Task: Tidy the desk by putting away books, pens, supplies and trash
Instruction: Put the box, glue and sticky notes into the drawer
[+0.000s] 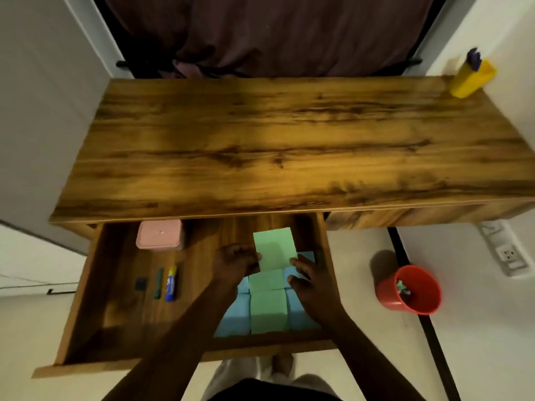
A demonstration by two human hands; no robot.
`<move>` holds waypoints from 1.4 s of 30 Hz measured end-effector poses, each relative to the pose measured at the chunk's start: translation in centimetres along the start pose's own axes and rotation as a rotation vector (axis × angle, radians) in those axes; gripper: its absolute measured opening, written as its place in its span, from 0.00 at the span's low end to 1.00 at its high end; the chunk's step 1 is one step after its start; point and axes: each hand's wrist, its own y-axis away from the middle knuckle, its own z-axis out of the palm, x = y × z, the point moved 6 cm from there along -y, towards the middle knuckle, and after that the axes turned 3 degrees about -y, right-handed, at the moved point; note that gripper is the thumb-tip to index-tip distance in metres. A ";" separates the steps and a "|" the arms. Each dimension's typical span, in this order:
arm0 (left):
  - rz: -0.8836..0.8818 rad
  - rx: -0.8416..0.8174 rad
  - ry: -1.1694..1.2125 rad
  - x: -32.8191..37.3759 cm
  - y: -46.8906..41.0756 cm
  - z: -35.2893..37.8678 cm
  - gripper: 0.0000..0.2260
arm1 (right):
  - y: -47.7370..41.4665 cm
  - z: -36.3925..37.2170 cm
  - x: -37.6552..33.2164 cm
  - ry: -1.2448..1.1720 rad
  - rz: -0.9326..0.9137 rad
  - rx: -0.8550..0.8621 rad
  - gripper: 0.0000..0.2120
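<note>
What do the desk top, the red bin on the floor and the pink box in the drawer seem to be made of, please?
Desk top: wood or wood-look laminate, judging by streaky brown grain and a soft sheen; I cannot tell which. Red bin: likely plastic, with even colour and a smooth thin wall. Pink box: probably matte plastic, with rounded moulded-looking corners.
</note>
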 end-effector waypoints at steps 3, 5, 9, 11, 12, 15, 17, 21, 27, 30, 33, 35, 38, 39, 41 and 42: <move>-0.054 -0.016 -0.027 -0.2 -3.0 1.7 0.09 | -0.9 -0.1 0.8 0.063 0.016 0.028 0.27; -0.073 -0.021 -0.052 -0.3 -4.6 2.5 0.09 | -1.6 0.1 1.0 0.090 0.032 0.034 0.31; -0.088 -0.013 -0.102 -0.5 -7.7 4.1 0.10 | -2.9 1.0 0.7 0.057 0.097 -0.008 0.32; -0.109 -0.030 -0.149 -0.8 -9.1 5.1 0.11 | -3.2 1.3 0.8 0.046 0.092 -0.019 0.32; -0.121 -0.041 -0.177 -1.0 -9.6 5.5 0.10 | -3.3 1.4 0.9 0.046 0.097 -0.020 0.31; -0.133 -0.055 -0.234 -1.8 -11.0 6.5 0.09 | -3.4 1.4 2.0 0.032 0.150 -0.015 0.30; -0.122 -0.064 -0.267 -2.1 -11.4 7.1 0.08 | -3.4 1.3 2.7 0.022 0.180 -0.011 0.30; -0.114 -0.093 -0.306 -2.3 -11.1 8.0 0.13 | -3.3 1.0 3.2 0.003 0.201 0.007 0.28; -0.057 -0.113 -0.400 -1.9 -10.7 8.3 0.12 | -3.3 1.0 3.1 -0.017 0.190 0.025 0.27; 0.016 -0.056 -0.552 -1.4 -10.9 8.1 0.07 | -3.2 0.9 2.9 -0.017 0.184 0.027 0.27; 0.050 -0.026 -0.612 -0.8 -10.3 7.6 0.04 | -2.9 0.7 2.6 -0.049 0.176 0.020 0.25; 0.052 -0.032 -0.573 -1.0 -10.2 6.9 0.06 | -2.7 0.6 2.5 -0.064 0.160 0.017 0.24; 0.090 -0.020 -0.562 -1.5 -9.9 5.5 0.05 | -2.4 0.4 2.0 -0.051 0.124 0.004 0.23; 0.109 -0.021 -0.567 -1.2 -9.5 5.2 0.05 | -2.4 0.3 1.8 -0.050 0.115 0.004 0.23; 0.146 -0.012 -0.544 -0.1 -7.5 4.6 0.05 | -2.1 0.3 1.4 -0.053 0.090 -0.012 0.22; 0.160 -0.006 -0.524 0.1 -6.4 4.2 0.05 | -1.9 0.4 1.1 -0.050 0.070 -0.027 0.22</move>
